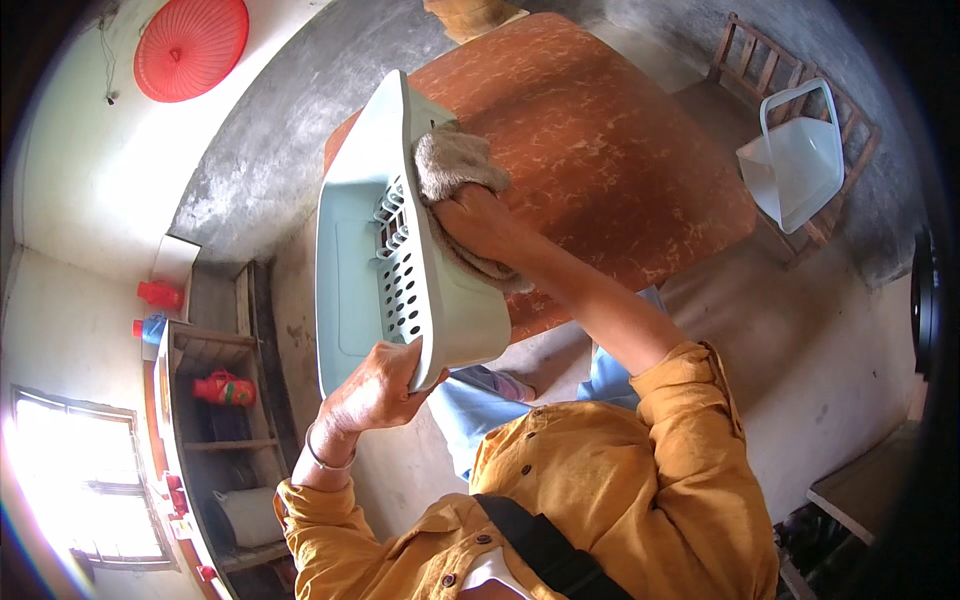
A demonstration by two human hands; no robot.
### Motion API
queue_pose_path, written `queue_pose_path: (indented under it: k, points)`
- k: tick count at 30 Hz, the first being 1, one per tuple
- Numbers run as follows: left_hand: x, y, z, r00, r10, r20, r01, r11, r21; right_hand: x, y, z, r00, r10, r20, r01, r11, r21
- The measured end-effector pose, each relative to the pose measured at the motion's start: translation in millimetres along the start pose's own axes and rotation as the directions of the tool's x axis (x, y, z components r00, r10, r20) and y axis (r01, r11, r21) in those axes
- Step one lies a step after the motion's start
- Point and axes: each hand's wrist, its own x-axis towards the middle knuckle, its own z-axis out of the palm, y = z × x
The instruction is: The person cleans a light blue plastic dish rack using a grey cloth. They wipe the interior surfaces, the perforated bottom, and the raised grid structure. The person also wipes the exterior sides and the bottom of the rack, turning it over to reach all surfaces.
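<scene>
A pale blue-green plastic dish rack (pixel 352 240), with round holes and slots in its inner tray, is tipped on its side over the table's near left edge. My left hand (pixel 378 388) is closed on the rack's near corner, fingers wrapped round the rim. A greyish-brown cloth (pixel 452 160) is bunched in my right hand (pixel 482 222), which presses it against the rack's outer wall. Part of the cloth hangs down along that wall below my wrist. The right fingertips are partly hidden by the cloth.
The reddish-brown marbled table (pixel 610 150) spreads out beyond the rack. At the right, a clear plastic bucket with a handle (pixel 805 170) rests on a wooden chair (pixel 755 55). A shelf unit (pixel 228 445) stands at the left. A round red cover (pixel 190 48) hangs on the wall.
</scene>
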Motion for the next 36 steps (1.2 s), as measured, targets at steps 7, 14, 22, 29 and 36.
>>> queue_pose_path:
  k: [7,14,22,29,36]
  points:
    - [2,2,-7,0.995,-0.07,-0.064,0.067,0.996,-0.05,-94,-5,36,0.876,-0.481,-0.039,0.417,0.795,-0.441]
    - [2,7,-12,0.997,-0.022,-0.08,0.023,1.0,0.016,-55,-18,8,0.989,0.047,0.142,-0.064,0.991,0.12]
    - [-4,-24,-38,0.976,0.049,0.211,0.021,0.948,-0.318,-73,-41,24,0.978,0.145,0.148,-0.133,0.987,-0.086]
    - [33,-35,-31,0.944,-0.328,-0.041,0.117,0.445,-0.888,-95,-29,61,0.99,-0.134,-0.053,0.129,0.988,-0.085]
    - [54,-36,-28,0.88,-0.474,0.026,0.157,0.239,-0.958,-123,31,115,0.645,-0.731,0.221,0.619,0.33,-0.713]
